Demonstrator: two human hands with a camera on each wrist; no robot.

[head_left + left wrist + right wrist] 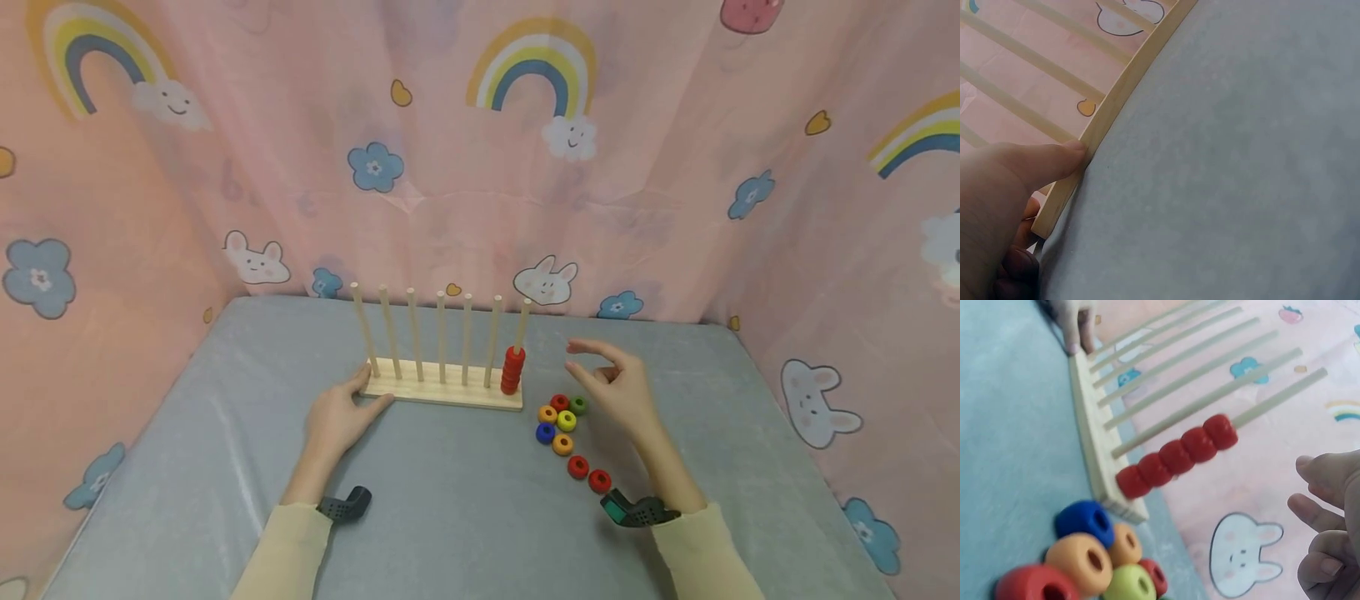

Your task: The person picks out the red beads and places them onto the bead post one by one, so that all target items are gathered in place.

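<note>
1. The wooden peg rack (442,390) stands on the grey table cover (465,508). Red beads (513,369) are stacked on its rightmost peg (522,325); the other six pegs are bare.
2. Loose beads lie just right of the rack's end: a cluster (561,415) of orange, red, green, yellow-green and blue, with another orange below it and two more red beads (588,473) trailing toward the right wrist.
3. Left hand (341,417): fingers lie nearly straight, thumb (1054,159) pressing the front edge of the base near its left end. It steadies the rack and grasps nothing.
4. Right hand (615,385): hovers above the loose cluster, beside the red stack, fingers (1319,475) loosely curved and apart. It is empty and touches nothing.
5. Judgement on doing the step well: the two loose reds look like the matching pieces. A fingertip pinch on the bead's sides would leave the hole free, lined up over the peg tip. Steady pressure from the left hand should stop the rack sliding.
</note>
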